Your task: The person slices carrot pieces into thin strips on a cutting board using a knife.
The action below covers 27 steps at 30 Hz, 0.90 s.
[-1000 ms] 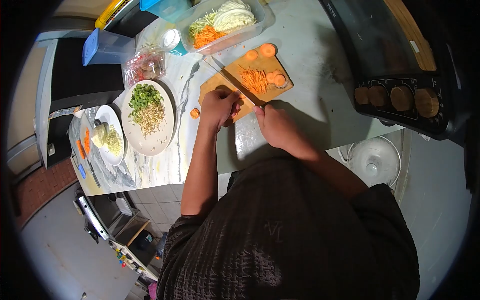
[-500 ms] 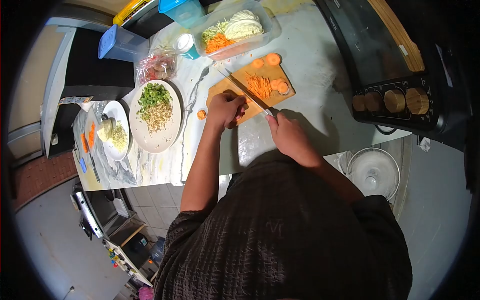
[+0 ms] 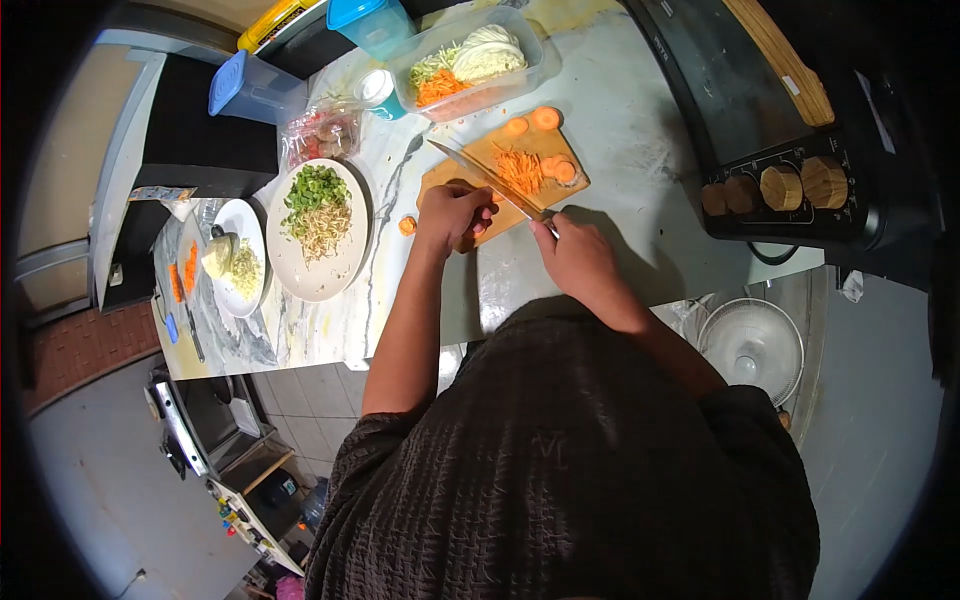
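Observation:
My right hand point(image 3: 578, 255) is closed around the handle of a kitchen knife point(image 3: 470, 163), whose blade slants up and left across the wooden cutting board point(image 3: 450, 172). On the board's left part my left hand point(image 3: 452, 215) is curled, with a bit of orange carrot showing at its fingertips beside the blade; most of that piece is hidden. Beyond the knife lies a heap of shredded carrot point(image 3: 517, 170). Carrot slices point(image 3: 565, 171) sit to its right, and more rounds point(image 3: 545, 118) rest at the board's far edge. A carrot end point(image 3: 407, 226) lies on the counter, left of the board.
A clear container point(image 3: 480, 105) of cabbage and shredded carrot stands behind the board. To the left are a plate point(image 3: 345, 265) of chopped greens and sprouts and a smaller white plate point(image 3: 240, 305). A black oven point(image 3: 790, 230) stands at the right. A fan point(image 3: 750, 350) is below the counter.
The knife and my right hand have shifted slightly, the blade lying a little flatter and further left. My left hand stays in nearly the same place. The whole view has shifted slightly.

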Available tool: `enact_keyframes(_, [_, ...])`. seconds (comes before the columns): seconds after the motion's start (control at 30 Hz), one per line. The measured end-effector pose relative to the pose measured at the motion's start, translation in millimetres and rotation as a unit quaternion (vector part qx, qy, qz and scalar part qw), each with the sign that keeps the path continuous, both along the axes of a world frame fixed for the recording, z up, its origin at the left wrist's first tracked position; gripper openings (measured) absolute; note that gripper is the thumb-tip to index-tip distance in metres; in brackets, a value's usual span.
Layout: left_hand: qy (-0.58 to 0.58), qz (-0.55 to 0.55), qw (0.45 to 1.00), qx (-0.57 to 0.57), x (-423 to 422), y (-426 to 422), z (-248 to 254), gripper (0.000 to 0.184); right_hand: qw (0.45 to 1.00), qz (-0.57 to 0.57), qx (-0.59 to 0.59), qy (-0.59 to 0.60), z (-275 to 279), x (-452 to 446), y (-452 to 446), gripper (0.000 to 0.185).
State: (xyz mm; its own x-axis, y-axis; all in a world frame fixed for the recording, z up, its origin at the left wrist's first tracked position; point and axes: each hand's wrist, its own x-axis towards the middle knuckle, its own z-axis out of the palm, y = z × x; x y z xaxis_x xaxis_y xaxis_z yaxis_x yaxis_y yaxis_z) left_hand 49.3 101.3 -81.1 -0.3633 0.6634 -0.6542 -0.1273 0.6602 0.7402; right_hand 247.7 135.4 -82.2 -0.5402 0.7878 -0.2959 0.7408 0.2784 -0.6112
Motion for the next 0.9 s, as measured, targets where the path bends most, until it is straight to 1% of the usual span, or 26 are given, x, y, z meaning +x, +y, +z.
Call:
enact_keyframes(0.13, [-0.002,0.004,1.000,0.007,0.2,-0.4,-1.3,0.019,1.000,0.001,0.007,0.017,-5.5,-1.4,-0.7,0.048])
enact_keyframes(0.2, [-0.007,0.003,1.000,0.000,-0.8,-0.4,-1.7,0.019,0.997,-0.012,-0.050,0.055,-5.0,-1.6,-0.1,0.050])
enact_keyframes(0.23, [-0.007,0.004,1.000,0.000,-0.7,-0.6,-1.5,0.019,0.997,-0.011,-0.050,0.055,-4.7,-2.3,-0.4,0.050])
enact_keyframes(0.3, [0.004,0.001,1.000,0.006,0.1,-1.0,-0.7,0.020,0.992,-0.033,-0.091,0.077,-4.0,-4.4,-2.0,0.053])
enact_keyframes(0.6, [0.005,-0.010,1.000,-0.001,-1.4,-0.6,-0.2,0.020,0.993,-0.008,-0.107,0.056,-2.9,-10.1,-4.6,0.054])
enact_keyframes(0.73, [-0.001,-0.011,1.000,-0.002,-0.8,-0.7,0.4,0.020,0.994,-0.006,-0.095,0.054,-2.1,-10.3,-6.4,0.054])
enact_keyframes(0.83, [0.003,0.012,1.000,0.005,1.2,1.0,0.5,0.023,0.995,-0.011,-0.082,0.050,-1.1,-10.4,-5.8,0.054])
enact_keyframes(0.9, [0.006,0.006,1.000,0.005,0.3,0.2,-0.7,0.024,0.993,-0.007,-0.114,0.039,1.5,-10.6,-5.7,0.056])
